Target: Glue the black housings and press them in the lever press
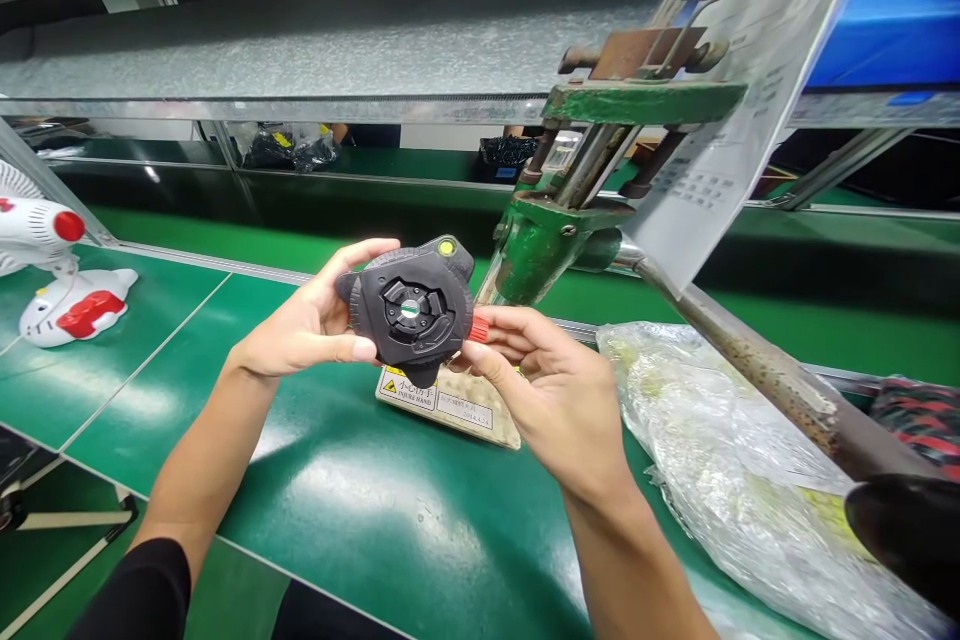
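A black round device [409, 310] with a small yellow-green bubble level [447, 247] is held up above the green table. My left hand [322, 315] grips its left side, fingers behind and thumb along the lower left edge. On the right, my right hand [551, 380] pinches a red knob [478, 329] at the device's edge between thumb and fingers. Behind and below the device lies a pale base plate [480, 410] with a yellow warning label, partly hidden by the device and my right hand.
A green hand press [547, 230] stands behind, its long metal lever [750, 360] slanting down to the right. Clear plastic bags [712, 450] lie on the right. A white and red cat-shaped fan [79, 305] is at left. A plastic-covered sheet [697, 180] hangs by the press.
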Demonstrator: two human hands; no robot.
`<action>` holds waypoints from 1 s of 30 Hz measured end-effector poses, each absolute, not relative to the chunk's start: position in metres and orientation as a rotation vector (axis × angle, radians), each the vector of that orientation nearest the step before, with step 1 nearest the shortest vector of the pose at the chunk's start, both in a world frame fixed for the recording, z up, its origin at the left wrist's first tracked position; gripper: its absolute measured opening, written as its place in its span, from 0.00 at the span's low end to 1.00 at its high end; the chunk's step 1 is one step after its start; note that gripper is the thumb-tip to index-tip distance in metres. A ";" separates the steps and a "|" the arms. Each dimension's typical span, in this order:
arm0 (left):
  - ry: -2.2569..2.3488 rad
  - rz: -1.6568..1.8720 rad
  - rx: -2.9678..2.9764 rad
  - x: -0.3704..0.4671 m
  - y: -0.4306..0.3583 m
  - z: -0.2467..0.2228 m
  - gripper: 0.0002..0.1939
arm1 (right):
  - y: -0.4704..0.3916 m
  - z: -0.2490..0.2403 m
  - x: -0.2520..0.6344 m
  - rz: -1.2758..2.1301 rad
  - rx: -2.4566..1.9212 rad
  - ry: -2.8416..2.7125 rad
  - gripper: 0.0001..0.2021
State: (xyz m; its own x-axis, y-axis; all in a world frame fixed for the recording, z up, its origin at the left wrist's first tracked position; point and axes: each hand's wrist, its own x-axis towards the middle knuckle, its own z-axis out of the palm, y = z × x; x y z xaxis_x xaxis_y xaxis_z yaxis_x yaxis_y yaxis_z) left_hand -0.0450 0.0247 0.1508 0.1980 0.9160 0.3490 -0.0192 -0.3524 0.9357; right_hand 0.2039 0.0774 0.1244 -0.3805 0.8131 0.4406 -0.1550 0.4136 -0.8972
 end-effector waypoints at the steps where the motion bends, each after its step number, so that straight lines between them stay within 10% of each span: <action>1: 0.877 1.305 1.568 -0.045 0.025 0.151 0.45 | 0.077 0.125 0.204 1.169 -0.595 -1.631 0.06; 30: 0.886 1.320 1.588 -0.048 0.021 0.147 0.45 | 0.079 0.128 0.204 1.196 -0.610 -1.713 0.13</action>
State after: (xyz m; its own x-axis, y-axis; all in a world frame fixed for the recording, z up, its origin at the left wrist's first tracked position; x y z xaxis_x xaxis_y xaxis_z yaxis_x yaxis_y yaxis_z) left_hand -0.0485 0.0207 0.1467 0.1861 0.9113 0.3672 -0.0051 -0.3728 0.9279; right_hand 0.2045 0.0789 0.1278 -0.4463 0.7981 0.4048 -0.1052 0.4025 -0.9094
